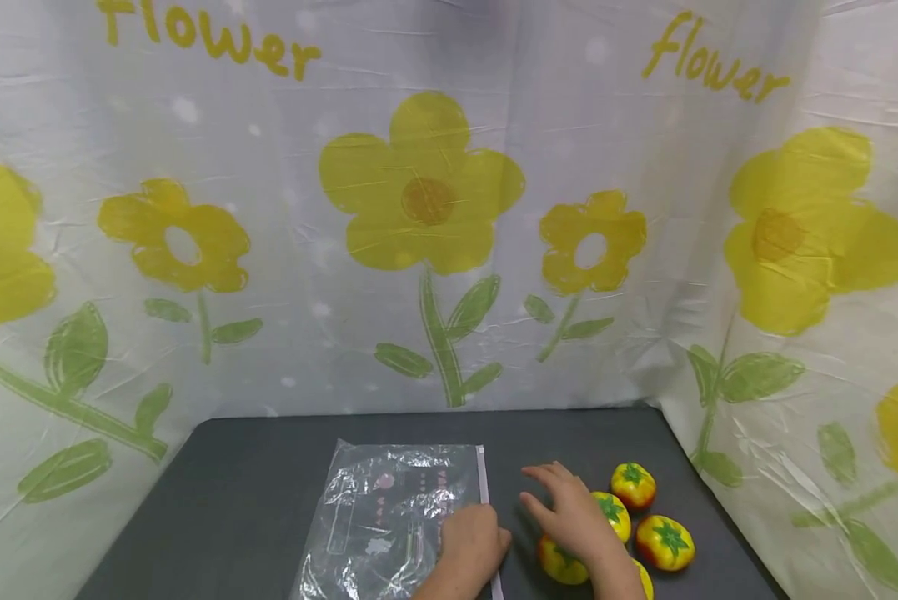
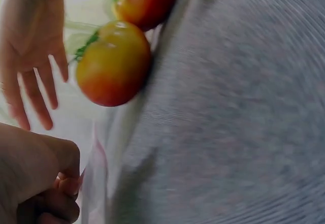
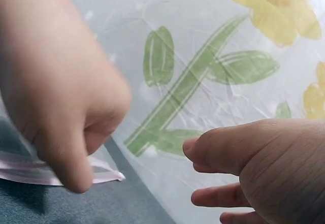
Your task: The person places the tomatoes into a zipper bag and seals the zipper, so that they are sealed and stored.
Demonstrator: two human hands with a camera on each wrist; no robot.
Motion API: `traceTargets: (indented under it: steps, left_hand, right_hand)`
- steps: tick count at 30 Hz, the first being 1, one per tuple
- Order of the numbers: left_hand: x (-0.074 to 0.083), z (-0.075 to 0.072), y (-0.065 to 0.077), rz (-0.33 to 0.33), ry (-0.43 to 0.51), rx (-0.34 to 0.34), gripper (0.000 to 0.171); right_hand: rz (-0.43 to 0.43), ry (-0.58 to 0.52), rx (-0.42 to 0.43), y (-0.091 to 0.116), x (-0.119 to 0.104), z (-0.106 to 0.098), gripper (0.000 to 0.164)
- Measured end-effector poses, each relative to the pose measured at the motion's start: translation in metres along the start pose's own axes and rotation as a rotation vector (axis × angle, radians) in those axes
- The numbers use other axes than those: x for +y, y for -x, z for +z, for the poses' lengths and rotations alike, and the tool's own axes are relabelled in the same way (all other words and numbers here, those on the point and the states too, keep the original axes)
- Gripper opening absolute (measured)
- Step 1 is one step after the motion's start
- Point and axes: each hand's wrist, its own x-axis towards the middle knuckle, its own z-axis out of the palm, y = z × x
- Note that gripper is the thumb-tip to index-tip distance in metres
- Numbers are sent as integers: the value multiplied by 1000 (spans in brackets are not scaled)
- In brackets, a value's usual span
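A clear plastic zip bag (image 1: 373, 508) lies flat on the dark table, its white-pink zip edge (image 1: 482, 471) on the right side. My left hand (image 1: 469, 540) grips the bag at that edge with curled fingers; the left wrist view shows the edge (image 2: 95, 183) beside the fist. My right hand (image 1: 569, 510) hovers just right of the bag, fingers apart and nothing held. Several glossy yellow-red tomatoes (image 1: 664, 542) with green leafy tops sit by and partly behind the right hand and forearm. Two show in the left wrist view, the nearer tomato (image 2: 114, 64) in full.
The dark table (image 1: 216, 500) extends left of the bag and behind it. A white curtain (image 1: 283, 358) painted with yellow flowers encloses the table at the back and both sides.
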Motion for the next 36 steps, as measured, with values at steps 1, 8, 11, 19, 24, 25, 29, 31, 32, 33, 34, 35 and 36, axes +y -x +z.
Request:
traceTargets:
  steps: [1, 8, 11, 19, 24, 25, 29, 31, 32, 33, 34, 35, 36]
  left_hand:
    - [-1, -3, 0, 11, 1, 7, 29]
    - [-10, -28, -1, 84, 117, 80, 37]
    - [-14, -41, 0, 76, 148, 76, 42]
    - [-20, -74, 2, 83, 170, 164, 45]
    - [-25, -91, 7, 92, 234, 115, 43]
    - [-25, -93, 8, 89, 245, 105, 42]
    - [-28, -105, 10, 38, 294, 84, 31]
    - [-29, -110, 11, -17, 323, 69, 27]
    - [-30, -113, 11, -46, 335, 61, 26]
    - [-31, -116, 11, -78, 344, 50, 25]
    - [-32, -118, 10, -107, 356, 39, 26]
    - [-33, -120, 10, -135, 360, 31, 28]
    - [-35, -121, 10, -155, 357, 30, 30]
  right_hand:
    - [-3, 5, 4, 0, -1, 2, 35]
    - [-6, 52, 58, -3, -7, 12, 28]
    - [31, 14, 51, -6, -8, 17, 22]
    - [139, -189, -39, -10, -17, 36, 38]
    - [83, -239, -12, -9, -27, 48, 35]
    - [80, -233, 5, -8, -29, 49, 33]
    - [87, -188, 60, -5, -34, 49, 26]
    - [106, -165, 60, -4, -37, 49, 28]
    - [116, -154, 54, -3, -38, 48, 29]
    - [126, -146, 46, -2, -39, 47, 30]
    - [136, -137, 39, -1, -39, 47, 31]
    - [143, -128, 34, 0, -40, 46, 31]
    - [150, -118, 31, 1, -41, 45, 31]
